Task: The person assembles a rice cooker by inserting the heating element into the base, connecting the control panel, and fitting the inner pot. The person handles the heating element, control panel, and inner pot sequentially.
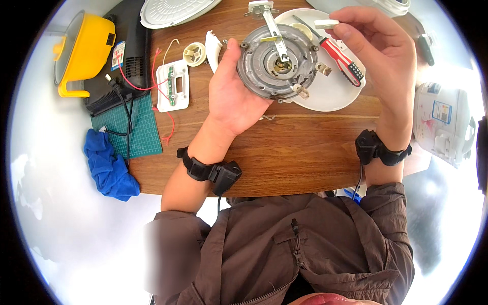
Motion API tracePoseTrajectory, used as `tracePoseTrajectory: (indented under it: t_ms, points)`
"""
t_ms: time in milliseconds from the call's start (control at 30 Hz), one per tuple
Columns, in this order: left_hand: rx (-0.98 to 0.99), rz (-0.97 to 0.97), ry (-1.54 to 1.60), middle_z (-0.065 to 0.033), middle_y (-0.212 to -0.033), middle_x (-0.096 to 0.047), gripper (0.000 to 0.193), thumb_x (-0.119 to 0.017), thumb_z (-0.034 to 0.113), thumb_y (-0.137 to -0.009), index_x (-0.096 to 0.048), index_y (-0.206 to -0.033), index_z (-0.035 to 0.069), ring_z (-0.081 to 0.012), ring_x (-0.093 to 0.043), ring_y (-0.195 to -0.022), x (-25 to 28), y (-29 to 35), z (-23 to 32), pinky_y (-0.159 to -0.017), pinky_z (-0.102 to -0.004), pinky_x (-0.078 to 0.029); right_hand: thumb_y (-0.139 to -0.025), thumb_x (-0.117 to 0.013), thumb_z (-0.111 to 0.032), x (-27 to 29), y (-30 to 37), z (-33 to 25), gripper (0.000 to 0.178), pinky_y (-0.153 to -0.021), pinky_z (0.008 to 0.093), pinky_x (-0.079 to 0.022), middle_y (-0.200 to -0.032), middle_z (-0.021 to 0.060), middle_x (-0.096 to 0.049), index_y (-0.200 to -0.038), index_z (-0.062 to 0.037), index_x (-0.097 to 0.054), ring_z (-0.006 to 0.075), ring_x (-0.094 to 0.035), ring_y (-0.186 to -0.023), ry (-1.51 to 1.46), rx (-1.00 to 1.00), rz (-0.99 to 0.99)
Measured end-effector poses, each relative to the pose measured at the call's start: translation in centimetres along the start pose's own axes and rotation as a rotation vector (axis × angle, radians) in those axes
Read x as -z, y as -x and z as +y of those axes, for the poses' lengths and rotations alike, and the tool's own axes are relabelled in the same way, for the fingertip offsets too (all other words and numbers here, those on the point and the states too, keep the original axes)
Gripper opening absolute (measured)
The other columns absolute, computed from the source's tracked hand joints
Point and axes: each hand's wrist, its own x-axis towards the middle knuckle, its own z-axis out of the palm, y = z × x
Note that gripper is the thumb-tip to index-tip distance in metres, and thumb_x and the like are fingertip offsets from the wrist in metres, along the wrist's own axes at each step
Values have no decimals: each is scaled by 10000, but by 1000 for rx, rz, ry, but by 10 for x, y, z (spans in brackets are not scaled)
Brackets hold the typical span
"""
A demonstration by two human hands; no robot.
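Note:
My left hand (227,99) is wrapped round the left edge of a round grey metal heating plate (254,63), raised above the table. A metal bracket (275,33) crosses its face up to the top, and terminal tabs stick out at its lower right. To the upper right, my right hand (389,56) pinches a small white piece (326,24) between thumb and fingertips, apart from the plate. Below that hand a red and black screwdriver (341,62) lies on a white round base (325,99), partly hidden behind the heating plate.
Left on the wooden table (305,152) are a white panel with a circuit board (173,86), a cream ring (194,54) and a white handle (213,48). Beyond lie a yellow pot (86,51), black appliance (137,30), green mat (145,127) and blue cloth (109,165). A white cooker body (442,122) stands right.

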Motion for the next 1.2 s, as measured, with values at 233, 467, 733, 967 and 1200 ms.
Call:
tracePoseTrajectory:
  t_ms: [233,467,733,967,1200]
  points:
    - [-32,93,-104,-123,-1381,-572,636,-298,540,-1058,-487,-1403,39,-270,-545,-1260,-13,0,-3,-1068,-442,-428,-926,-674,-4,19,-4,19,162,-824,245,-550,-1001,76,-719,-1082,27,-703,123,-680,-929,-12,22,-151]
    - [-52,112,-93,-125,-1403,-557,637,-302,548,-1054,-476,-1423,58,-281,-529,-1284,-13,0,-2,-1079,-455,-418,-817,-729,84,10,1,-4,154,-700,213,-517,-878,87,-697,-966,64,-691,101,-639,-788,-5,-12,-47]
    - [-61,46,0,-125,-1434,-530,647,-306,556,-1049,-457,-1436,60,-289,-506,-1309,-9,0,0,-1104,-470,-397,-811,-732,89,13,-2,-6,155,-711,216,-518,-884,90,-701,-959,68,-691,108,-643,-796,-17,-53,-87]
    - [-118,-23,36,-140,-1413,-544,593,-326,502,-1059,-475,-1419,55,-317,-514,-1298,0,4,2,-1110,-498,-395,-833,-736,58,3,-2,-3,135,-725,216,-523,-894,86,-708,-963,54,-698,108,-651,-818,-35,-44,-88]
    - [-145,-127,-11,-112,-1347,-587,511,-314,437,-1074,-504,-1378,72,-294,-561,-1253,-4,3,2,-1080,-486,-446,-839,-740,33,4,0,-6,135,-785,247,-537,-914,77,-715,-968,44,-703,114,-659,-850,-10,-33,-126]
